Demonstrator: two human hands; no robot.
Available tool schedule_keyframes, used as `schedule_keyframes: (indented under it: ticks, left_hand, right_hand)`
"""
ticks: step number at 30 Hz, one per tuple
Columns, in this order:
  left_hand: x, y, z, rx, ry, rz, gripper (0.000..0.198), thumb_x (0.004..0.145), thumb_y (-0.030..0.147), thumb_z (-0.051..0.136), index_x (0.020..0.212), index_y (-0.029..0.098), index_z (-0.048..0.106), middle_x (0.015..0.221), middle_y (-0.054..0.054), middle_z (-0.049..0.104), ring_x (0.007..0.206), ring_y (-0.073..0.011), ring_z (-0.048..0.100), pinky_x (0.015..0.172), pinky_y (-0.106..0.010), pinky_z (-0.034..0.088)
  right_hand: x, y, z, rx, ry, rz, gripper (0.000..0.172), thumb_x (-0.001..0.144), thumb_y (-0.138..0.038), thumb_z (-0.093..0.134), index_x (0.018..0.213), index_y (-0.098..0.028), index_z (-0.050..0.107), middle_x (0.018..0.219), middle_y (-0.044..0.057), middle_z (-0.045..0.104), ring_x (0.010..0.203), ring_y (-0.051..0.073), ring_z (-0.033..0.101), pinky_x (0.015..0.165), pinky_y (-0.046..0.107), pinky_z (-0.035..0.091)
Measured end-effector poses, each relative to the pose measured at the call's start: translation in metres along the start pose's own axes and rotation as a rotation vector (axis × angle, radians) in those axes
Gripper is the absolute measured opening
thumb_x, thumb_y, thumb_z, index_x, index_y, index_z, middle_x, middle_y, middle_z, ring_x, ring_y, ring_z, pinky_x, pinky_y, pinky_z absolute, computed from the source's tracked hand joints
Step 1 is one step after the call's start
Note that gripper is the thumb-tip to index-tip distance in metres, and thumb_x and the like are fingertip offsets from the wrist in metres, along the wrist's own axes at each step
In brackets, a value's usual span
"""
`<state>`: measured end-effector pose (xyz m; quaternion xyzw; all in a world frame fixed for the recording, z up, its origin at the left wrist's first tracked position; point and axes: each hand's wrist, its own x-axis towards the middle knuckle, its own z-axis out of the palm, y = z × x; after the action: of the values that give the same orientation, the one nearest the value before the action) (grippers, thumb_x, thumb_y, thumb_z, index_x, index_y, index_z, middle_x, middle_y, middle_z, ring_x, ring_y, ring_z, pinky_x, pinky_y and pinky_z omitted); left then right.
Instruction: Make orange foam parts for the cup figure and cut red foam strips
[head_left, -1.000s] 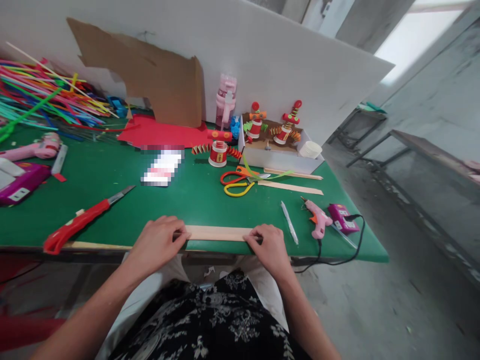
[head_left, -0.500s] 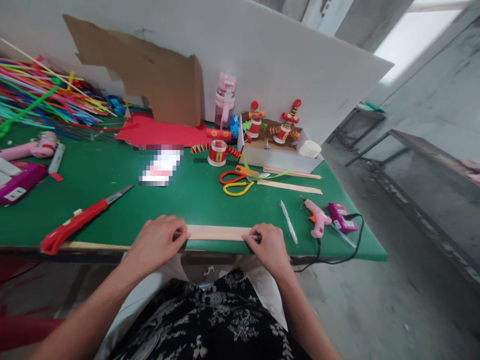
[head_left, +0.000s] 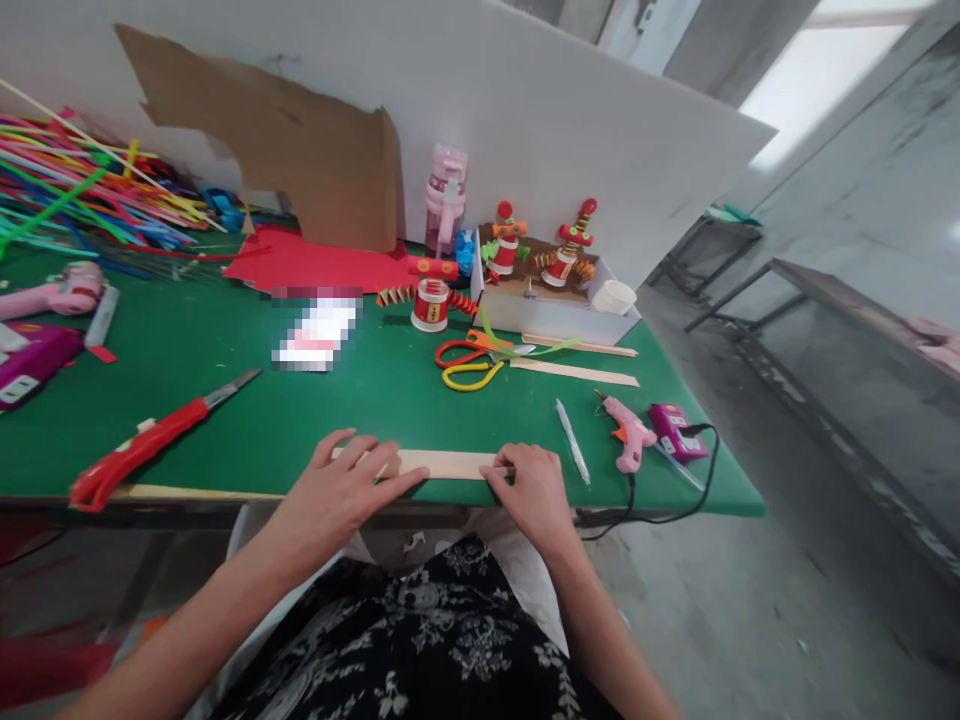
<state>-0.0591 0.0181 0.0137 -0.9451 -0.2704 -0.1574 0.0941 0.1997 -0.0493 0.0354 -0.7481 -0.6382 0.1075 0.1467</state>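
A pale peach paper strip (head_left: 454, 465) lies lengthwise at the table's front edge, between my hands. My left hand (head_left: 352, 480) rests on its left part with the fingers spread and stretched out, thumb along the near edge. At the right end my right hand (head_left: 529, 490) pinches the strip between thumb and fingers. Part of each end is hidden under the fingers. A white pen (head_left: 573, 442) lies just right of my right hand. To the left of my left hand is a red-handled knife or scissors (head_left: 161, 440), its blade pointing away to the right.
Orange-and-yellow scissors (head_left: 474, 362) and another peach strip (head_left: 576, 373) lie beyond my hands. A pink glue gun (head_left: 628, 430) with a cord is at right. Paper-cup figures stand by and in a white box (head_left: 551, 318). Red paper (head_left: 315, 262) and coloured sticks (head_left: 90, 195) lie behind.
My left hand has gone from pinching the strip's left end to spreading its fingers over it. The strip now looks flatter, without the visible lengthwise line. My right hand keeps its pinch.
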Motion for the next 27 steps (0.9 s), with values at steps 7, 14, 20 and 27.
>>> schedule_keyframes:
  ticks: [7, 14, 20, 27]
  left_hand:
    - [0.001, 0.003, 0.004, -0.010, -0.002, 0.020, 0.056, 0.088, -0.001, 0.044, 0.124, 0.038, 0.061, 0.109, -0.001, 0.066, 0.103, -0.0217, 0.056, 0.102, -0.044, 0.036]
    - [-0.003, 0.008, 0.008, 0.007, 0.039, 0.016, 0.064, 0.082, -0.004, 0.041, 0.125, 0.036, 0.065, 0.109, -0.007, 0.067, 0.103, -0.0264, 0.057, 0.096, -0.046, 0.038]
    - [-0.007, 0.005, 0.007, -0.005, 0.024, 0.016, 0.066, 0.082, -0.004, 0.043, 0.129, 0.038, 0.063, 0.112, -0.006, 0.068, 0.106, -0.0279, 0.057, 0.095, -0.045, 0.039]
    - [-0.007, 0.001, 0.006, -0.008, 0.028, 0.029, 0.059, 0.086, 0.002, 0.041, 0.129, 0.036, 0.064, 0.111, -0.008, 0.069, 0.106, -0.0294, 0.059, 0.095, -0.046, 0.040]
  right_hand:
    - [-0.001, -0.006, -0.004, -0.014, -0.030, 0.040, 0.018, 0.087, -0.026, 0.072, 0.072, -0.020, 0.063, 0.076, 0.001, 0.069, 0.081, 0.020, 0.060, 0.077, 0.031, 0.031]
    - [-0.005, 0.010, -0.005, 0.067, 0.027, 0.066, 0.014, 0.086, -0.024, 0.072, 0.075, -0.020, 0.064, 0.078, 0.001, 0.070, 0.082, 0.020, 0.061, 0.081, 0.031, 0.035]
    - [-0.012, 0.034, -0.005, 0.215, 0.092, 0.026, 0.004, 0.086, -0.018, 0.069, 0.086, -0.021, 0.067, 0.083, 0.000, 0.072, 0.084, 0.019, 0.062, 0.087, 0.033, 0.038]
    - [-0.018, 0.041, -0.002, 0.104, 0.150, -0.012, 0.008, 0.093, -0.023, 0.059, 0.092, -0.022, 0.066, 0.083, 0.000, 0.072, 0.084, 0.020, 0.062, 0.094, 0.037, 0.036]
